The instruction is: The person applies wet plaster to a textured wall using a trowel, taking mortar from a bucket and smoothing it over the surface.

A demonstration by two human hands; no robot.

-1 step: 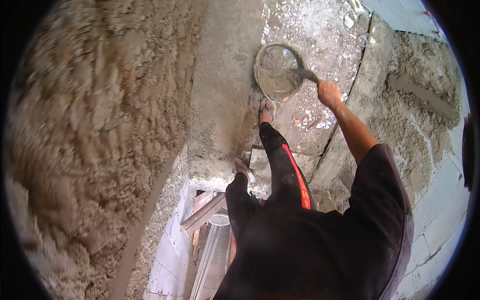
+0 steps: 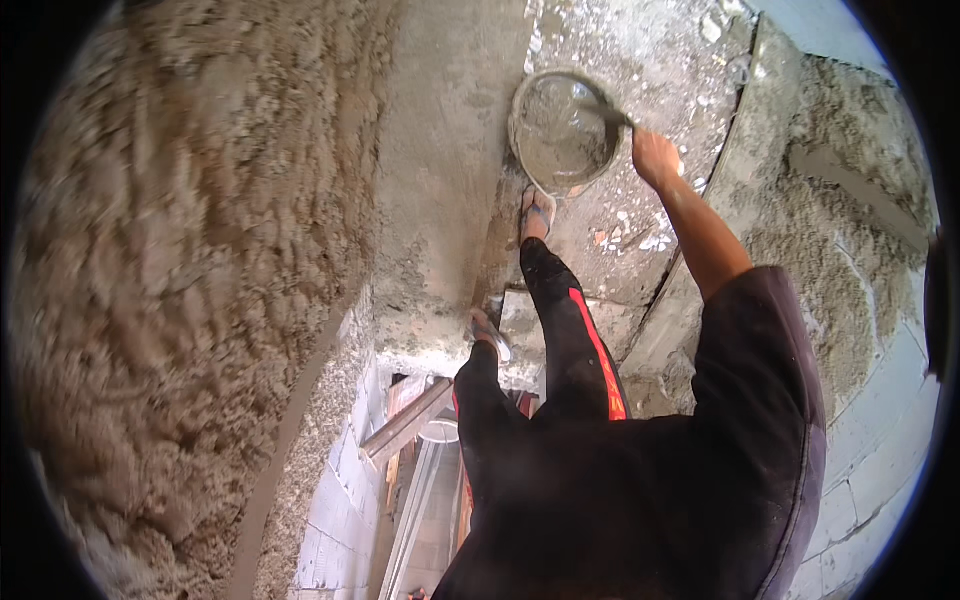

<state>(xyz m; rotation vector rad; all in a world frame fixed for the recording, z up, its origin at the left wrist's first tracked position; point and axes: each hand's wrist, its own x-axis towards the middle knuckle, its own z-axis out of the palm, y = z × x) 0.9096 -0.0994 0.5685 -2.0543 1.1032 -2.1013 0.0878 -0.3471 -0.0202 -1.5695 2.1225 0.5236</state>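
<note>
My right hand (image 2: 655, 158) is closed around the handle of what looks like a trowel (image 2: 612, 115). Its blade reaches over the right side of a round, mortar-caked bucket (image 2: 516, 140) and is partly blurred, dipping toward the wet grey mortar (image 2: 562, 140) inside. The bucket stands on the floor just beyond my forward foot (image 2: 538, 212), which wears a sandal. My left hand is out of the picture.
Rough wet mortar covers the wall (image 2: 200, 250) on the left. Rubble bits (image 2: 650, 240) litter the floor right of the bucket. Below my rear foot (image 2: 487, 330) the ledge drops off beside a wooden beam (image 2: 408, 420). Partly plastered block wall (image 2: 870, 440) rises at right.
My right hand and the trowel have moved slightly farther away, toward the bucket's far right rim. The whole view has shifted a little.
</note>
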